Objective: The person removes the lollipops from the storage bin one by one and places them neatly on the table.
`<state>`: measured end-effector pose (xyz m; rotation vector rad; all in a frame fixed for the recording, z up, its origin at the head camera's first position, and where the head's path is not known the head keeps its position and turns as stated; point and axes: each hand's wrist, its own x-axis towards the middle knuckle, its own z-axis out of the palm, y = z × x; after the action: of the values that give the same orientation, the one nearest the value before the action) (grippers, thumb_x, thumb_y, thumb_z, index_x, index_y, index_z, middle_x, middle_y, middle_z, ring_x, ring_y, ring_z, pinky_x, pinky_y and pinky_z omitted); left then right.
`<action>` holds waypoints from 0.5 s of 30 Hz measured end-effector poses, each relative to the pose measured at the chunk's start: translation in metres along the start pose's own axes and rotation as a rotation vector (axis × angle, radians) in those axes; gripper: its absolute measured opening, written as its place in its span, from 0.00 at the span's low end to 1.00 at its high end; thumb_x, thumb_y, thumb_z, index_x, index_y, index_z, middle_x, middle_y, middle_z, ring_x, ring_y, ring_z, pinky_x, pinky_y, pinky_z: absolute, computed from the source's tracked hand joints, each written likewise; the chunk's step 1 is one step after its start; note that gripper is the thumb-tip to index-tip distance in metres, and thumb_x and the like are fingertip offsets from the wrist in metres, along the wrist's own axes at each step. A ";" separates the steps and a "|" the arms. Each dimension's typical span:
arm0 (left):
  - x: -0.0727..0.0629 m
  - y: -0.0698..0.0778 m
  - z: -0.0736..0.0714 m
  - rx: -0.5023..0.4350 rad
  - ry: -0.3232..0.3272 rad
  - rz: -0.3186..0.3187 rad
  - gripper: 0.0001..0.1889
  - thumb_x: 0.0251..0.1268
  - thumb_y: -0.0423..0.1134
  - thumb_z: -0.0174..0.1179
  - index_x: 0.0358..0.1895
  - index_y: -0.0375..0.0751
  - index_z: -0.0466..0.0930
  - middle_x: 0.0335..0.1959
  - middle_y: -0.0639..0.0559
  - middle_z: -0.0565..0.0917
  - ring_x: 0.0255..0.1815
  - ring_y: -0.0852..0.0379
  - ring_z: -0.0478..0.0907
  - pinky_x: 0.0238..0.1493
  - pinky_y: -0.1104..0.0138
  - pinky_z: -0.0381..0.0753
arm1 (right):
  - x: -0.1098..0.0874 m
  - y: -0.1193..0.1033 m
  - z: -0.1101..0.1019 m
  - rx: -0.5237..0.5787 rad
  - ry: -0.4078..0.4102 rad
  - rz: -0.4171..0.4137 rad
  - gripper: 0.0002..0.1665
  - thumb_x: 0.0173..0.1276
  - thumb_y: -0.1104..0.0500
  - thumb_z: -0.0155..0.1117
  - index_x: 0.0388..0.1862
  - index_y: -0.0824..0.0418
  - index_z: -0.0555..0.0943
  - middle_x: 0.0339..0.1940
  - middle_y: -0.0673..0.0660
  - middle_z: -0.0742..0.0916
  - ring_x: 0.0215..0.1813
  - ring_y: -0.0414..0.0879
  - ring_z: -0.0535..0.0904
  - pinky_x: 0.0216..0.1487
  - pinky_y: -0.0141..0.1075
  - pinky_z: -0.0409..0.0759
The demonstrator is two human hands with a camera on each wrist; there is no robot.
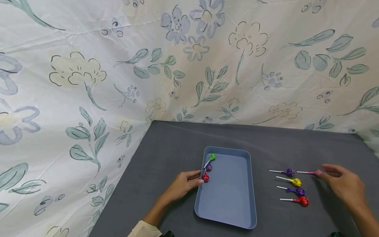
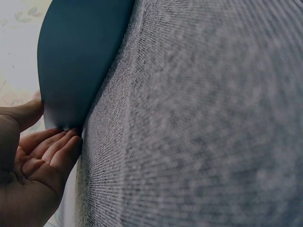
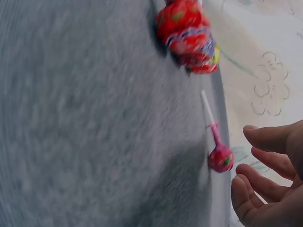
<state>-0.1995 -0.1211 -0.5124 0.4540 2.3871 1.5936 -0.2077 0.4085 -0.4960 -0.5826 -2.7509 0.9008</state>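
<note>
A blue-grey tray [image 1: 228,197] lies on the dark cloth. My left hand [image 1: 183,186] pinches its left rim, thumb on the inner side and fingers outside, as the left wrist view [image 2: 45,156] also shows. Along that side in the tray lie a green lollipop [image 1: 212,156], a purple lollipop [image 1: 209,167] and a red lollipop [image 1: 205,177] by the thumb. At the right, my right hand [image 1: 343,184] is at the candy end of a pink lollipop [image 1: 308,172]. In the right wrist view its loosely bent fingers stand just apart from the pink lollipop [image 3: 220,157].
Between tray and right hand, a column of lollipops lies with sticks pointing left: a purple one [image 1: 289,172], a yellow one [image 1: 296,182], another purple one [image 1: 299,192] and a red one [image 1: 303,201]. A floral curtain [image 1: 207,82] hangs behind and to the left.
</note>
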 end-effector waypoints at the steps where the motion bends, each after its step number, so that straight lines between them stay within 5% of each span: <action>1: 0.000 0.001 0.000 -0.003 0.000 0.003 0.29 0.77 0.45 0.67 0.72 0.31 0.77 0.68 0.38 0.82 0.66 0.47 0.83 0.62 0.60 0.85 | -0.002 -0.003 -0.001 0.005 0.000 0.002 0.34 0.78 0.53 0.69 0.70 0.76 0.74 0.65 0.80 0.79 0.59 0.76 0.76 0.52 0.64 0.72; 7: -0.002 0.004 0.000 -0.012 0.003 0.001 0.28 0.77 0.44 0.66 0.72 0.32 0.77 0.69 0.38 0.82 0.66 0.47 0.84 0.62 0.58 0.85 | -0.013 -0.025 -0.003 0.036 0.002 -0.017 0.33 0.81 0.52 0.65 0.71 0.77 0.73 0.65 0.81 0.78 0.58 0.76 0.75 0.52 0.66 0.74; 15: -0.003 0.005 0.000 -0.014 0.002 -0.007 0.28 0.77 0.45 0.66 0.72 0.32 0.77 0.68 0.39 0.82 0.66 0.46 0.83 0.63 0.59 0.85 | -0.026 -0.047 -0.005 0.051 -0.025 -0.124 0.33 0.81 0.47 0.65 0.67 0.74 0.77 0.60 0.79 0.83 0.52 0.71 0.80 0.38 0.51 0.80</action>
<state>-0.1963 -0.1202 -0.5076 0.4416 2.3745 1.6080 -0.1972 0.3655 -0.4648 -0.3891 -2.7413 0.9523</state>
